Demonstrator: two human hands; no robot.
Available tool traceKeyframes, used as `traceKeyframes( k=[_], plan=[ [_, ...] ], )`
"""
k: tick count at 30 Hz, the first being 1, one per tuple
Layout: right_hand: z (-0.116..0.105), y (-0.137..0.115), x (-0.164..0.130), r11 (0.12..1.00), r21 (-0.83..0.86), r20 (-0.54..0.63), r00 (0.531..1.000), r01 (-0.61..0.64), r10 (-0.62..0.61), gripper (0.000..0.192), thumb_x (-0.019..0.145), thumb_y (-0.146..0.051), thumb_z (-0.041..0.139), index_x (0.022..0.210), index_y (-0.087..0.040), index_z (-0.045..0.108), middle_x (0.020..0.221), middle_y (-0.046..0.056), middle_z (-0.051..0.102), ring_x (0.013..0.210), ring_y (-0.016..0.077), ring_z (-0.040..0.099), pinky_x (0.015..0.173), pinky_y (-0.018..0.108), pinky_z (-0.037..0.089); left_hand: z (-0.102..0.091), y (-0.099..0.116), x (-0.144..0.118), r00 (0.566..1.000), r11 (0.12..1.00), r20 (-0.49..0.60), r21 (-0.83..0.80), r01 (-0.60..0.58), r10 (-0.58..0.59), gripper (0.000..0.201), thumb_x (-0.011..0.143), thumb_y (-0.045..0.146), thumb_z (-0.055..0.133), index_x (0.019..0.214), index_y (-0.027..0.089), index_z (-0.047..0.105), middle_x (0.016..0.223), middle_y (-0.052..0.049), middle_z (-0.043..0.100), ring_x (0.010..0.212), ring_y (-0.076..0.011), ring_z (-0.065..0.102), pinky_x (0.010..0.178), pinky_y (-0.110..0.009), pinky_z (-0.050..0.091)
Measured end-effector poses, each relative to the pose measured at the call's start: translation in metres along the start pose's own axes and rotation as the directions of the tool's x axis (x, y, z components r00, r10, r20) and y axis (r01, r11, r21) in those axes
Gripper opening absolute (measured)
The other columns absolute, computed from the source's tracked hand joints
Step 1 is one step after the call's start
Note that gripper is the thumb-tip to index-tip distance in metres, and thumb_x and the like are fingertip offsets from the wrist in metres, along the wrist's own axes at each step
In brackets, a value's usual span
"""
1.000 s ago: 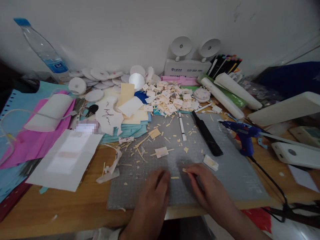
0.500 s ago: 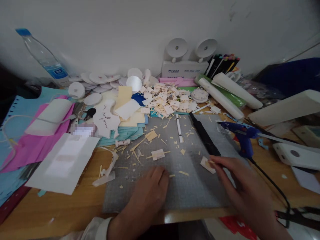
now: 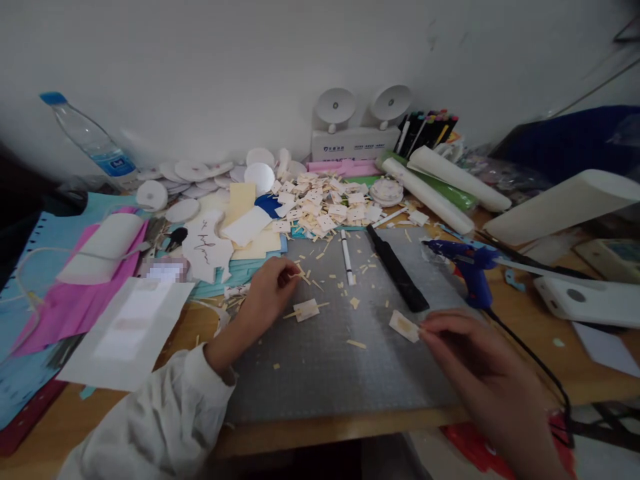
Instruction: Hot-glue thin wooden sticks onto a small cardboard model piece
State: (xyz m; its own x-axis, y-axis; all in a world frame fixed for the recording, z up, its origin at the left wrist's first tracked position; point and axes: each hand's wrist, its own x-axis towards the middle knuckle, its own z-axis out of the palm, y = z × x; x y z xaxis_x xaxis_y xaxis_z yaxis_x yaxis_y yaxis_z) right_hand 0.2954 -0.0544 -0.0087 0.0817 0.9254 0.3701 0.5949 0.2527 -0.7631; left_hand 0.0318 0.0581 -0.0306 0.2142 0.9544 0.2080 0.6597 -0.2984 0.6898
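Right hand: right hand (image 3: 480, 373), lower right of the frame, is pinching the near corner of a small cream tag (image 3: 404, 326) between fingertips, fingers closed on it; half a second ago it was only arriving at this piece, so the grip is now being made.
Left hand: left hand (image 3: 267, 293) is now reaching up to centre-left of the grey cutting mat (image 3: 320, 373), having left its resting spot at the mat's near edge; fingers are curling together over thin strips by a second tag with a stick (image 3: 306, 310); whether it is actually gripping one I cannot tell.
Meaning: both hands are gathering parts, seemingly for joining tag and strip.
Scraps: loose slivers (image 3: 356, 344) are lying between the hands.
Mid mat: white pen (image 3: 346, 257) and black knife (image 3: 397, 268) are lying just beyond, well within the right hand's path.
Right side: blue glue gun (image 3: 467, 263) is resting at the mat's edge, its cord trailing past the right wrist.
Far: heap of finished tags (image 3: 325, 207), white discs, water bottle (image 3: 93, 141) upper left.
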Motion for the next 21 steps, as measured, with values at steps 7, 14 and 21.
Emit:
traceKeyframes(
  k=[7, 14, 21],
  plan=[
    [0.031, -0.023, 0.004, 0.941, 0.307, 0.164, 0.982, -0.145, 0.097, 0.006, 0.082, -0.024, 0.061, 0.083, -0.023, 0.055, 0.077, -0.001, 0.063, 0.069, 0.0124, 0.064, 0.061, 0.021, 0.055, -0.019, 0.033, -0.025, 0.994, 0.989, -0.096, -0.13, -0.065, 0.053, 0.013, 0.086, 0.02, 0.054, 0.093, 0.018, 0.065, 0.087, -0.003, 0.063, 0.076, -0.0139, 0.057, 0.071, -0.026, 0.047],
    [0.064, -0.046, 0.008, 0.818, 0.519, 0.288, 0.952, -0.247, 0.104, 0.031, 0.079, -0.024, 0.065, 0.07, -0.023, 0.036, 0.072, -0.002, 0.063, 0.066, 0.0116, 0.064, 0.06, 0.023, 0.056, -0.018, 0.066, -0.064, 0.981, 0.818, 0.191, -0.566, 0.101, 0.011, 0.007, 0.082, 0.021, 0.064, 0.085, 0.017, 0.07, 0.079, -0.004, 0.065, 0.075, -0.0156, 0.06, 0.066, -0.025, 0.047],
    [0.051, -0.041, 0.016, 0.919, 0.388, 0.133, 0.991, -0.074, 0.024, 0.011, 0.081, -0.02, 0.062, 0.082, -0.022, 0.051, 0.085, 0.002, 0.063, 0.079, 0.0142, 0.064, 0.072, 0.028, 0.055, -0.021, 0.055, -0.06, 0.956, 0.694, 0.251, -0.662, 0.284, -0.151, 0.018, 0.088, 0.029, 0.056, 0.076, 0.015, 0.059, 0.071, -0.001, 0.06, 0.065, -0.0111, 0.054, 0.06, -0.022, 0.044]
  ],
)
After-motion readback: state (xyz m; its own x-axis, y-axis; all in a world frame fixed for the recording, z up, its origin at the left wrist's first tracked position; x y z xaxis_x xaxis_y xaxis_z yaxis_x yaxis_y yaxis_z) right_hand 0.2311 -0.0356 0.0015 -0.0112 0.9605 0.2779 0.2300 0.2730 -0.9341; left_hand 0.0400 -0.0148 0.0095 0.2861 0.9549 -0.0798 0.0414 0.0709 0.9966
